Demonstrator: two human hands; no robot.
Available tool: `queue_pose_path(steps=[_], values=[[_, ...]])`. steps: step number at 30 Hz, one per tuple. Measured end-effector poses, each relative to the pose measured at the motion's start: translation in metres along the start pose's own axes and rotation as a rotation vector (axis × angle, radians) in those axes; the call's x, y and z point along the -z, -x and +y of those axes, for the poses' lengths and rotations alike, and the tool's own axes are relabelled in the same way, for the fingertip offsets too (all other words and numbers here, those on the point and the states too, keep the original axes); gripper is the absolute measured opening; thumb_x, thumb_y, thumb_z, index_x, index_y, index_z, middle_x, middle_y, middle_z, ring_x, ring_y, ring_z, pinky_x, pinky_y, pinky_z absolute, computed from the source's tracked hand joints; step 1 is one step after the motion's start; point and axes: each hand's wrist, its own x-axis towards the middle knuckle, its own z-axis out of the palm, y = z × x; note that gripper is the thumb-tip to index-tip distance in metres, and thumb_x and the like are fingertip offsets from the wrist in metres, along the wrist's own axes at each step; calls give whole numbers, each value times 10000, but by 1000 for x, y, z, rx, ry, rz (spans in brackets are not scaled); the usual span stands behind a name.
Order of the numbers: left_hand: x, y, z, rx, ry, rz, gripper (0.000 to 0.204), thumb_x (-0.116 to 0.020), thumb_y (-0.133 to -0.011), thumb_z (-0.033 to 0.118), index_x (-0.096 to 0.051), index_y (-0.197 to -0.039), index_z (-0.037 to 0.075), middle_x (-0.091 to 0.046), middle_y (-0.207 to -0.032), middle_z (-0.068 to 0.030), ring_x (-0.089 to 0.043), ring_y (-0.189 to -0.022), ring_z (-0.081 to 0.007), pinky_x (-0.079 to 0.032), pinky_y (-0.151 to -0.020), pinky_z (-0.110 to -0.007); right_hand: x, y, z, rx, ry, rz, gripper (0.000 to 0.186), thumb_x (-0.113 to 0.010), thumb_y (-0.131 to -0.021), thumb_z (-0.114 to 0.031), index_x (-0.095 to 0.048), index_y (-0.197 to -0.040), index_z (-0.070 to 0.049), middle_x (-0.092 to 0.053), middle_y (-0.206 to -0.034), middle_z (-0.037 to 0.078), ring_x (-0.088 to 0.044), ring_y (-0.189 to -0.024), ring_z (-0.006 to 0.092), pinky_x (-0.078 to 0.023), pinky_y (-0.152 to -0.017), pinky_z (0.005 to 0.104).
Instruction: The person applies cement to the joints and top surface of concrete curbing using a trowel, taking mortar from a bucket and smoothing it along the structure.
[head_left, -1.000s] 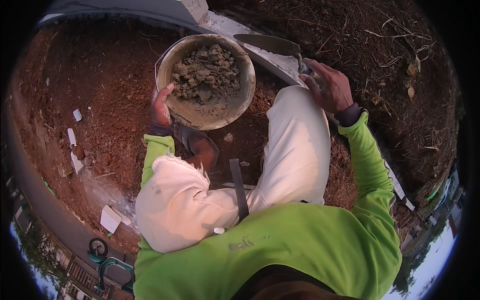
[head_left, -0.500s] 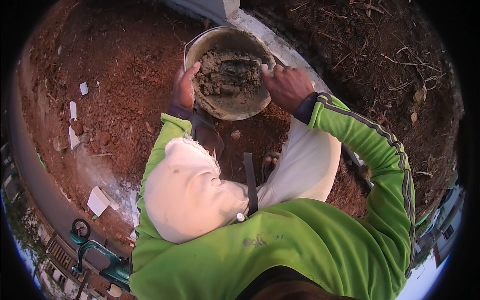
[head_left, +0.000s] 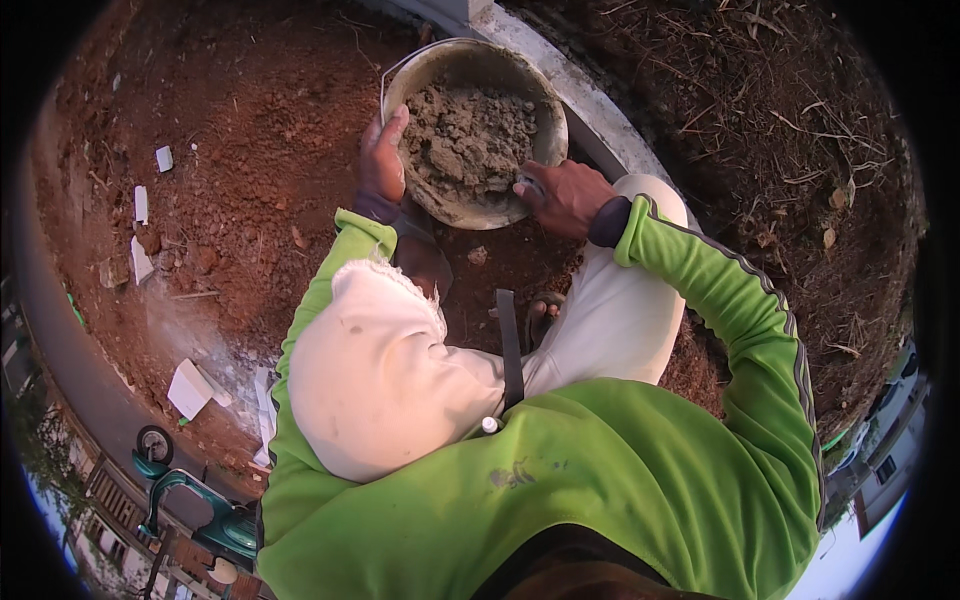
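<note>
A round bucket (head_left: 545,95) holds grey-brown wet mortar (head_left: 465,140) with a lumpy surface, and it leans toward me. At its left side my left hand (head_left: 383,155) grips the wall, thumb up over the rim. My right hand (head_left: 565,198) is closed at the near right rim around the handle of a trowel (head_left: 528,182). Little of the trowel shows; its blade is hidden in the mortar or under my fingers. The bucket's thin wire handle (head_left: 383,88) rests against the upper left rim.
A concrete curb (head_left: 600,110) runs diagonally past the bucket's right side. Beyond it lies dark soil (head_left: 760,130) with dry twigs. Red earth (head_left: 250,150) spreads left, with broken white pieces (head_left: 190,390). My bent knees flank the space below the bucket. A green two-wheeler (head_left: 200,510) stands lower left.
My right hand has moved down along the bucket's right rim. The mortar, hollowed with a trowel edge showing before, is now heaped over. My left hand still holds the bucket.
</note>
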Motion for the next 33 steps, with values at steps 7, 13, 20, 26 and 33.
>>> queue_pose_path(steps=[7, 13, 20, 26, 33], values=[[27, -10, -37, -7, 124, 34, 445, -519, -1037, 273, -564, -1337, -53, -614, -1314, -114, -572, -1213, -179, -372, -1112, -332, -9, 10, -3, 106, -270, -17, 492, -526, -1010, -437, -627, -1225, -5, -687, -928, 288, -671, -935, 449, -516, -873, 502], [42, -17, -40, 199, 416, -176, 529, -433, -1073, 394, -502, -1405, -13, -575, -1359, -129, -571, -1227, -216, -458, -1059, -377, 13, 21, 8, 106, -376, 8, 682, -509, -1002, -552, -589, -1309, 52, -641, -1244, 290, -621, -1176, 402, -467, -1030, 442], [63, -15, -43, 324, 314, -183, 568, -425, -1054, 405, -395, -1491, 44, -498, -1458, -152, -514, -1308, -311, -434, -1099, -461, 56, 89, 62, 6, -283, 429, 779, -464, -983, -638, -591, -1311, 57, -668, -1187, 277, -652, -1101, 394, -498, -988, 430], [50, -10, -28, 361, 280, -203, 585, -444, -1055, 406, -384, -1499, 31, -500, -1458, -134, -512, -1308, -288, -423, -1102, -445, 61, 178, 160, -180, -11, 875, 460, -623, -956, -452, -653, -1200, -63, -727, -875, 152, -699, -760, 345, -552, -694, 446], [53, -20, -34, 349, 250, -188, 599, -476, -1045, 408, -382, -1499, 29, -498, -1458, -137, -517, -1299, -285, -417, -1105, -440, -21, 184, 262, -473, 370, 907, 411, -700, -916, -359, -622, -1256, -142, -669, -893, 75, -683, -753, 299, -553, -614, 398]])
